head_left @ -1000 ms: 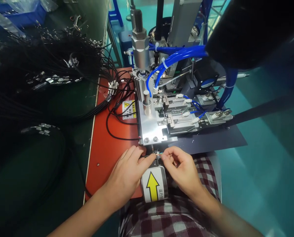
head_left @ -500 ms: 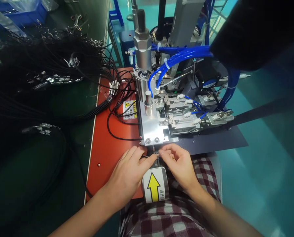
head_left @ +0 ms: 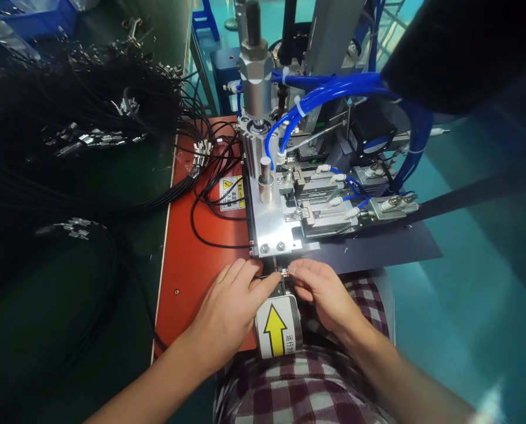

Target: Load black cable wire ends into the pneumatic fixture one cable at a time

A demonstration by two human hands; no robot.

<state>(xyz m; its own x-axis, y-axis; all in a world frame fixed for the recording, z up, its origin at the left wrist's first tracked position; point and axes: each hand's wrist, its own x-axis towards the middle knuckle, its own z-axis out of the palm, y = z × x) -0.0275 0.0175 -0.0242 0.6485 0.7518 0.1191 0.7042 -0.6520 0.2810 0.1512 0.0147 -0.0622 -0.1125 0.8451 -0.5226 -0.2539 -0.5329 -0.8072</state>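
Workstation with an orange mat on a dark green bench; teal floor to the right. Left hand and right hand each pinch the cable end between fingertips, just below the metal fixture. Its long axis runs left to right between both grips, wire tips toward the right hand.
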